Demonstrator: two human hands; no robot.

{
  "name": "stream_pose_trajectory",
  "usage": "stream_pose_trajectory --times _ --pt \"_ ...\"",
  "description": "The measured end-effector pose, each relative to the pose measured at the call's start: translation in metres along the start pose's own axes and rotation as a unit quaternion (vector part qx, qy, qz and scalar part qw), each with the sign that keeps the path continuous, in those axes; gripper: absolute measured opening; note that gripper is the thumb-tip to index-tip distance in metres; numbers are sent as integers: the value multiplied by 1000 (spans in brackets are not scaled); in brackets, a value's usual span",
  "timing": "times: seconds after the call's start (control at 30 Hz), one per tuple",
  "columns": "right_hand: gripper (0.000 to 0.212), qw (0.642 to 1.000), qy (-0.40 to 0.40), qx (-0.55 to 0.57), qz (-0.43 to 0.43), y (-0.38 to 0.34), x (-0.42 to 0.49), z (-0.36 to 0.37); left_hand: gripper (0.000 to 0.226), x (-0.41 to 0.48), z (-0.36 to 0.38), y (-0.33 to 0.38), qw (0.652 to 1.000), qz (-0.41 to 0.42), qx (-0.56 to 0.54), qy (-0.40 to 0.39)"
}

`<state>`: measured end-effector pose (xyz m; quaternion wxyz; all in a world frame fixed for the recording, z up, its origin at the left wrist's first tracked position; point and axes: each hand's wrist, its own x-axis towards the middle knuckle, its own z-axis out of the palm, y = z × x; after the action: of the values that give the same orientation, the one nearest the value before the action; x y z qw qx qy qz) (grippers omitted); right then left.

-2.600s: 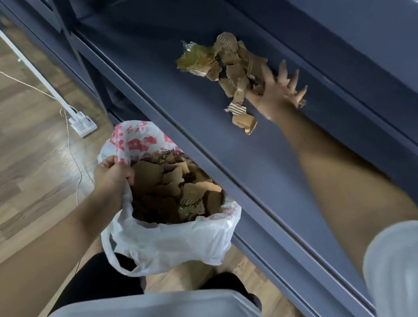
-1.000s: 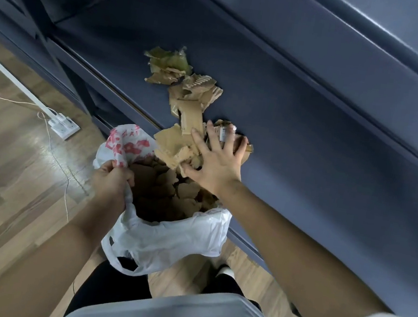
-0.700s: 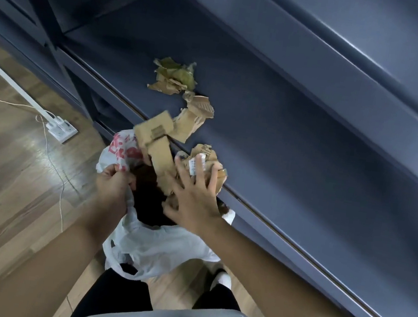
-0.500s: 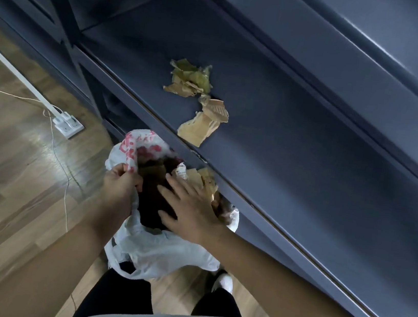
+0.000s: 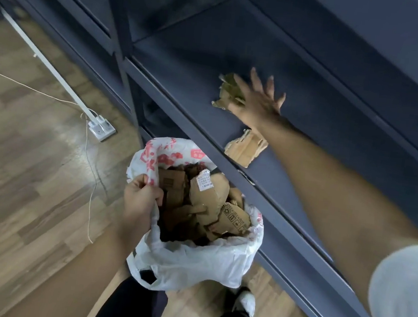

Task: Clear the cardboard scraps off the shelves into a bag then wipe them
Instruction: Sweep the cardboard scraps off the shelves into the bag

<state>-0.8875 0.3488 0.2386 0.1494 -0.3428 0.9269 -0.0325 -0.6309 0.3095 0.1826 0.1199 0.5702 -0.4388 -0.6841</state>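
A white plastic bag [image 5: 196, 261] with red print hangs below the shelf edge, full of brown cardboard scraps [image 5: 204, 206]. My left hand [image 5: 140, 197] grips its rim on the left side. On the dark blue shelf [image 5: 194, 65] lie a crumpled greenish-brown scrap clump [image 5: 229, 91] and a flat torn cardboard piece [image 5: 245, 150] near the front edge. My right hand [image 5: 261, 104] reaches over the shelf with fingers spread, lying beside and partly over the clump.
The shelf unit's upright post [image 5: 123, 71] stands left of the bag. A white power strip [image 5: 100, 128] with a thin cable lies on the wooden floor [image 5: 18, 171]. My dark trousers and a white shoe [image 5: 245, 302] are below the bag.
My right hand swept a batch of scraps off the shelf edge into the bag, then moved back up onto the shelf to the two scraps there. The left hand kept holding the bag.
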Motion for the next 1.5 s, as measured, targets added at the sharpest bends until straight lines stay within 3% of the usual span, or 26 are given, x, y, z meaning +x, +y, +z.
stream_pose_trajectory --times 0.07,0.43,0.63,0.8,0.93,1.1,1.23,1.33,1.43,1.5 --pt "67 1000 -23 5 12 3 -3 18 30 2 -1 1 1000 -5 -3 -3" --pt "64 1000 7 -16 -19 -8 -65 51 28 7 5 5 999 -44 25 12" --pt "54 999 20 -2 -32 -41 -122 81 30 -1 -5 14 998 -23 45 -43" --pt "51 992 -97 33 -68 -79 -175 121 31 -4 -21 20 996 -39 74 -15" --pt "49 990 -107 93 -28 -79 -200 132 28 -11 -45 4 995 12 74 -59" --pt "49 987 -77 140 26 -58 -218 131 41 -29 -55 -4 995 -38 96 16" --pt "53 985 -39 141 88 -38 -243 134 44 -44 -67 -19 996 -33 87 11" --pt "57 967 9 181 180 -23 -272 146 44 -51 -73 -36 996 -24 84 -10" --pt "54 893 1 337 298 -10 -301 159 42 -53 -74 -50 990 -42 135 -15" --pt "37 853 -25 394 342 -4 -313 164 41 -50 -72 -56 980 -54 192 -15"
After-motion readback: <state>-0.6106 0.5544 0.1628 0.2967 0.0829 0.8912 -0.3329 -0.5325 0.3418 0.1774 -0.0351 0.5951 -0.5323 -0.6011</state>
